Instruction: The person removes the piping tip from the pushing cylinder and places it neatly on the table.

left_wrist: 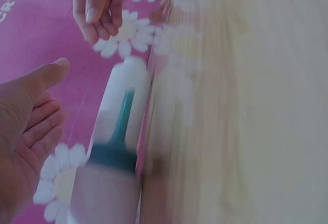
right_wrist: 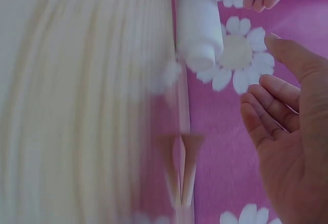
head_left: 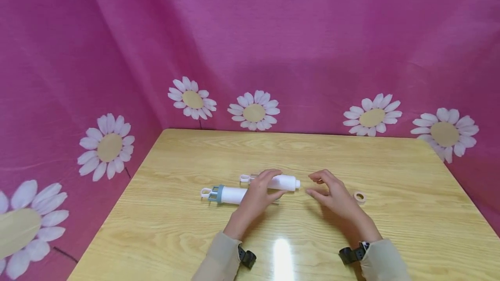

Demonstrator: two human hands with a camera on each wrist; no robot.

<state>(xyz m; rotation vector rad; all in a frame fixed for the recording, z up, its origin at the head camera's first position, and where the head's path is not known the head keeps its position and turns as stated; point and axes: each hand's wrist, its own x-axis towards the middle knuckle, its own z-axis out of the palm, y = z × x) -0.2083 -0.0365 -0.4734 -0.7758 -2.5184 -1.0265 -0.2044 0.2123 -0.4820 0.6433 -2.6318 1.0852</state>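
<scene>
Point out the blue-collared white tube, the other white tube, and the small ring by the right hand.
blue-collared tube (head_left: pixel 230 194), head view, on its white barrel.
far white tube (head_left: pixel 287 182), head view, on its barrel near the cap end.
small ring (head_left: pixel 360 197), head view, on its rim.

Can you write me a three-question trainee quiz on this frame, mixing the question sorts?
1. True or false: the right hand is gripping the far white tube.
2. Which hand rests over the two white tubes? A. left hand B. right hand C. both
3. Fill in: the small ring lies on the wooden table to the ___ of the right hand.

Key
1. False: it hovers beside the tube's cap end, fingers relaxed, holding nothing.
2. A. It also covers part of the near tube with the blue collar.
3. right
</scene>
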